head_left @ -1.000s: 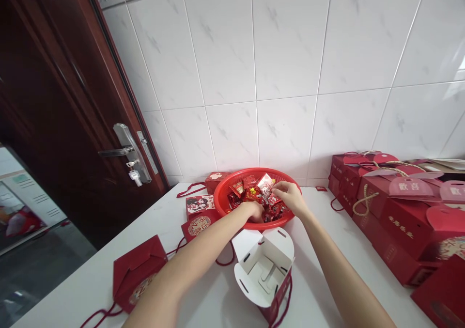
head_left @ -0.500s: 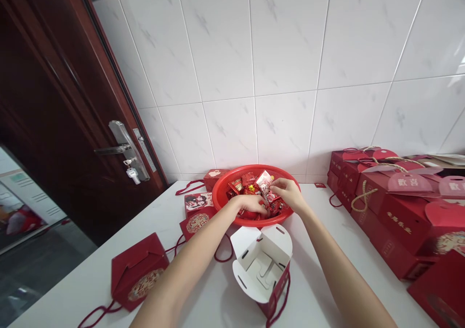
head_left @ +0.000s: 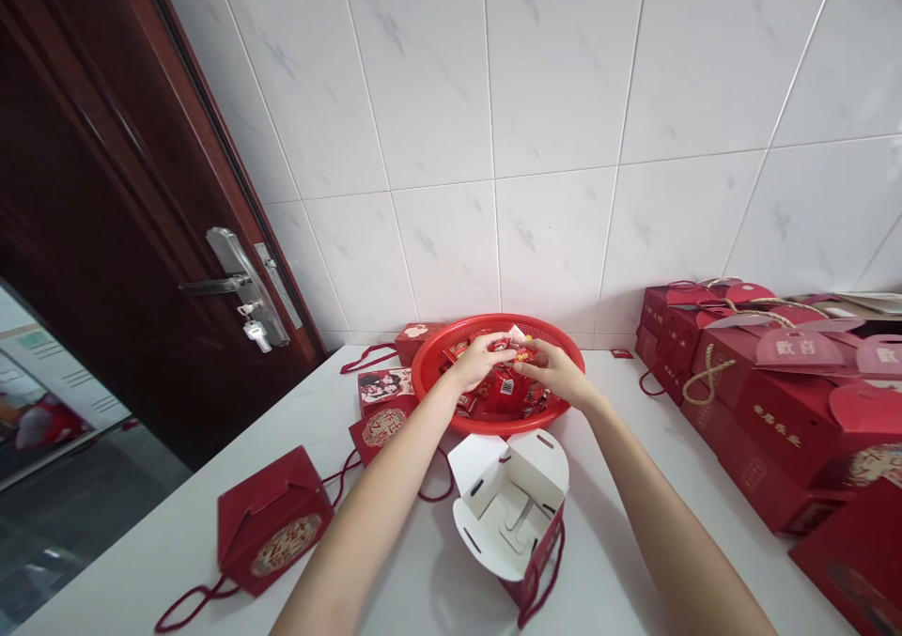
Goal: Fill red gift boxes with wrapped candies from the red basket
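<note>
Both hands are over a red plastic basket [head_left: 423,373] filled with red-wrapped packets [head_left: 504,390]. My left hand [head_left: 483,359] reaches in from the left, its fingers bent towards the other hand; whether they hold a packet is hidden. My right hand [head_left: 553,373] is beside it, fingers curved around part of a packet, but its grip cannot be made out. A pale pink packet [head_left: 518,335] shows just behind the fingertips. In front of the basket stands an open box [head_left: 518,514], white inside and red outside, with its flaps spread and nothing in it.
Closed red boxes [head_left: 274,523] with cord handles lie on the left of the white table [head_left: 395,580]. Stacked red gift boxes [head_left: 761,411] line the right side. Behind is a tiled wall [head_left: 556,232]; a dark red door [head_left: 105,194] with keys in its lock is at left.
My left hand has risen from the front of the basket towards its middle, closer to my right hand. The packets beneath now show more. The view has shifted slightly.
</note>
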`<action>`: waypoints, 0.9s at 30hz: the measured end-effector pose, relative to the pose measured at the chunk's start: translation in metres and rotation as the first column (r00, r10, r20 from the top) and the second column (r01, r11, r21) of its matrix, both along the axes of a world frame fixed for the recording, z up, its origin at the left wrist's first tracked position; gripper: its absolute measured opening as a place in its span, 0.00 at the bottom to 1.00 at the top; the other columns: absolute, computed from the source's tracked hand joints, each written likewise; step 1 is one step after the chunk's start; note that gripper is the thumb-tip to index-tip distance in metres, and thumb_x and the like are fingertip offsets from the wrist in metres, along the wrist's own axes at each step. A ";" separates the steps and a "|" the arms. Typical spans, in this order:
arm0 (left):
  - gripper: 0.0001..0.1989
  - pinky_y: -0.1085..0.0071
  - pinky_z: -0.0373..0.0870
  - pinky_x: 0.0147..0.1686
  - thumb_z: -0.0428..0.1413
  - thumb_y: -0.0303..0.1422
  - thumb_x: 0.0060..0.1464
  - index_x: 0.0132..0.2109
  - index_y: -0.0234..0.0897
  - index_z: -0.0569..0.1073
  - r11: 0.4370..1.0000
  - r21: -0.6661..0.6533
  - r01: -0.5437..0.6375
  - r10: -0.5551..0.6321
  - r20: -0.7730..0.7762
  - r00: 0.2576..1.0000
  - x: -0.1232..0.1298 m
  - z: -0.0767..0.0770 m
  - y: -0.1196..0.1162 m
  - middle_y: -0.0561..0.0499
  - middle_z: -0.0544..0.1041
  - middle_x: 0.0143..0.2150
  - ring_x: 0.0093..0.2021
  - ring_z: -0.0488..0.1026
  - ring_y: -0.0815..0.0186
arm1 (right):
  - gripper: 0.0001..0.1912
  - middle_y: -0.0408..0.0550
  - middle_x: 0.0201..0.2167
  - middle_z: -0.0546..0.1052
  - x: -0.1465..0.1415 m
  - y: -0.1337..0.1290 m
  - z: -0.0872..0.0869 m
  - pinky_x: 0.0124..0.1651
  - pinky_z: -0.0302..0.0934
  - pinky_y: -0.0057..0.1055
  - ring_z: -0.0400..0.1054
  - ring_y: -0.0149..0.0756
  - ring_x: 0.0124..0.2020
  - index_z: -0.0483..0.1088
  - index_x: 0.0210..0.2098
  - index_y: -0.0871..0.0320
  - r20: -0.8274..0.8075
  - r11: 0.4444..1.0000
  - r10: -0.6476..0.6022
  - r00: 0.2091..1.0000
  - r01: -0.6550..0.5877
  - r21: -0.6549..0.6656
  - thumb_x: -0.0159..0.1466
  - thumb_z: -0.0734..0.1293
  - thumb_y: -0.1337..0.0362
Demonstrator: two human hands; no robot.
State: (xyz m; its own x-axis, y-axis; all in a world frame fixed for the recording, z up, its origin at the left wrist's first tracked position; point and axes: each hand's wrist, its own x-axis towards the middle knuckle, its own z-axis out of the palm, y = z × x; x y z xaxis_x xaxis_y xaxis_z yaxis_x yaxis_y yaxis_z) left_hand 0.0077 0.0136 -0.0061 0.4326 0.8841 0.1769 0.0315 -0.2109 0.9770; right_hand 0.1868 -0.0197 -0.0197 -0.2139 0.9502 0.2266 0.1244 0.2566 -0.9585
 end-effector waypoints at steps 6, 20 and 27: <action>0.19 0.65 0.74 0.41 0.70 0.35 0.43 0.44 0.36 0.78 0.996 -0.087 0.006 0.002 0.088 0.996 0.001 0.004 -0.004 0.45 0.77 0.49 0.43 0.75 0.61 | 0.18 0.44 0.28 0.79 0.001 0.003 -0.001 0.32 0.70 0.33 0.73 0.34 0.27 0.72 0.38 0.57 -0.130 1.000 -0.006 0.991 0.003 -0.017 0.51 0.76 0.56; 0.14 0.72 0.72 0.29 0.58 0.25 0.41 0.39 0.34 0.78 0.976 -0.211 -0.060 0.106 0.212 0.971 0.003 0.015 -0.008 0.48 0.77 0.36 0.32 0.71 0.68 | 0.22 0.41 0.21 0.75 -0.003 0.003 0.000 0.27 0.67 0.31 0.71 0.34 0.21 0.62 0.24 0.54 -0.204 0.990 -0.138 0.969 0.135 -0.025 0.49 0.76 0.49; 0.22 0.71 0.70 0.37 0.59 0.23 0.40 0.47 0.34 0.74 0.972 -0.168 -0.166 0.205 0.250 0.946 0.000 0.013 -0.007 0.49 0.79 0.39 0.36 0.73 0.68 | 0.20 0.42 0.26 0.77 -0.003 0.006 -0.004 0.31 0.69 0.33 0.73 0.34 0.25 0.64 0.31 0.54 -0.183 0.979 -0.200 0.962 0.202 -0.009 0.50 0.76 0.52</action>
State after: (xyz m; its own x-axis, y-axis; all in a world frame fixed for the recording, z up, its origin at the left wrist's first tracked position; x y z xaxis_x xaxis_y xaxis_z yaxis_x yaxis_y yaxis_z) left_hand 0.0076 0.0066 0.0072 0.2139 0.9684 0.1285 -0.2059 -0.0839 0.9750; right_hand 0.1833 -0.0137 -0.0236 0.0270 0.9668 0.2539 -0.0023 0.2541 -0.9672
